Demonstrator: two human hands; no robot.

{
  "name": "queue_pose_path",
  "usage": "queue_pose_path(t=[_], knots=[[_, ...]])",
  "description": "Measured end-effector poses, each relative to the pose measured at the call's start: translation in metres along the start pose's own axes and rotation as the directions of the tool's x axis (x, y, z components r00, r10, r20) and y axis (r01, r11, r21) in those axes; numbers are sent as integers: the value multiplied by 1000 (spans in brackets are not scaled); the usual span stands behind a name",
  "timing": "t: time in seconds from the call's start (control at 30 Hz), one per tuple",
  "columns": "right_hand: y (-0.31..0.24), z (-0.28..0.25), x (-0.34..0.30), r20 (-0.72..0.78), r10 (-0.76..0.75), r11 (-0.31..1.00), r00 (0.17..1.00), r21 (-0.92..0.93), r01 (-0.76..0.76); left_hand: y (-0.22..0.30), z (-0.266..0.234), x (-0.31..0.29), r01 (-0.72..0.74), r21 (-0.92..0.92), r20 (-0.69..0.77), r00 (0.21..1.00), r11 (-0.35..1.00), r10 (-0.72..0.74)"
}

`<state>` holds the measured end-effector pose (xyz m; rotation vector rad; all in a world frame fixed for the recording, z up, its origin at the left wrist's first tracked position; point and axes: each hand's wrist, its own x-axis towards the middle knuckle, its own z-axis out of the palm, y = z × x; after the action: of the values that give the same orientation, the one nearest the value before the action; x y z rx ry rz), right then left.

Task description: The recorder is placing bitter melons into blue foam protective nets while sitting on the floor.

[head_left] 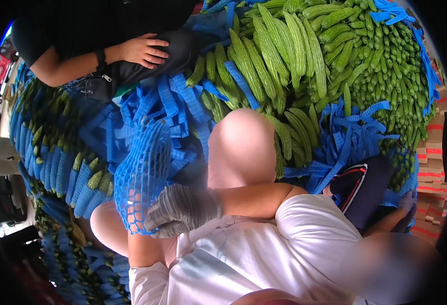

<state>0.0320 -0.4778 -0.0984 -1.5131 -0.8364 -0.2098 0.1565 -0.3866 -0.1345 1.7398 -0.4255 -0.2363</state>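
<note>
We record the right hand, in a grey glove, reaching across from the white sleeve. Its grip is clamped on the lower edge of a blue net sleeve, with the fingers curled around the mesh. The left hand comes up from the lower edge and sits inside that net sleeve. It is visible only dimly through the mesh, so we cannot tell whether its grip is apart or together.

The net sleeve stands stretched wide and roughly upright just left of centre — over the left forearm, in front of a heap of loose blue nets.

Surroundings noted:
- A large pile of bare green bitter gourds fills the upper right, with more blue nets scattered among and below them.
- Gourds already wrapped in blue netting lie in rows at the left, tips showing.
- Stacked cardboard cartons stand at the right edge.
- Another person in a black top sits at the upper left — one bare hand rests on a dark-clad knee, well apart from the net sleeve.
</note>
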Motion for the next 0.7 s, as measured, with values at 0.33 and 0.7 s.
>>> queue_pose_path(t=[0.33, 0.7], knots=[[-3, -172, -47, -710, 278, 947, 647, 89, -309, 11, 1, -9, 207, -978, 207, 940, -29, -271], [44, -437, -270, -980, 43, -547, -193, 139, -826, -52, -19, -47, 376, -786, 158, 890, 491, -428]])
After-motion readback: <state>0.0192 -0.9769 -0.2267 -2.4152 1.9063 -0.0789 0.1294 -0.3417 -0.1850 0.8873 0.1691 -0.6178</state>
